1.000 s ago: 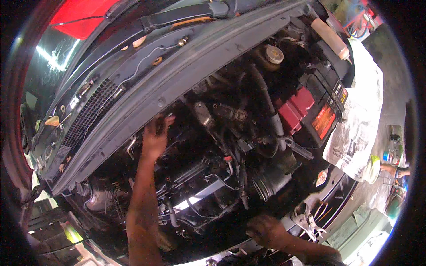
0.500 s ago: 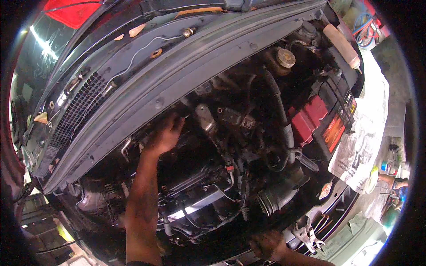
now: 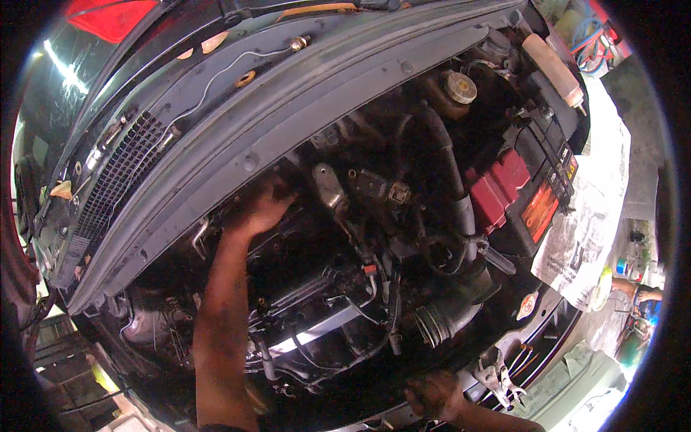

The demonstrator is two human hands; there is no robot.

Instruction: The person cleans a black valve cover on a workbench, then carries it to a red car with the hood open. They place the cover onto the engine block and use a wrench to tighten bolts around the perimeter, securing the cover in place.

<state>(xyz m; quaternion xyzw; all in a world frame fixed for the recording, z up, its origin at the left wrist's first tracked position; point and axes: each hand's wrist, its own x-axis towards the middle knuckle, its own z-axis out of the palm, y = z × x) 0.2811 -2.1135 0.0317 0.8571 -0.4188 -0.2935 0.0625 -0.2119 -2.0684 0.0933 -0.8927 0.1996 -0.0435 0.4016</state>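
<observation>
My left hand reaches deep into the car's engine bay, at the back of the engine and below the grey cowl panel. Its fingers dip into shadow, so what they touch cannot be made out. To the right of that hand is a metal bracket. At the near edge of the bay, my right hand is closed, its fingers curled over the front crossmember. A ribbed air intake hose lies just beyond it.
A battery with a red terminal cover sits at the right, beside newspaper on the fender. A bottle with a nozzle lies at the upper right. Metal tools rest near my right hand. Another person's hand shows far right.
My left hand has dipped slightly, and its fingers are less visible than before. The whole view has shifted a little. My right hand stays at the front edge.
</observation>
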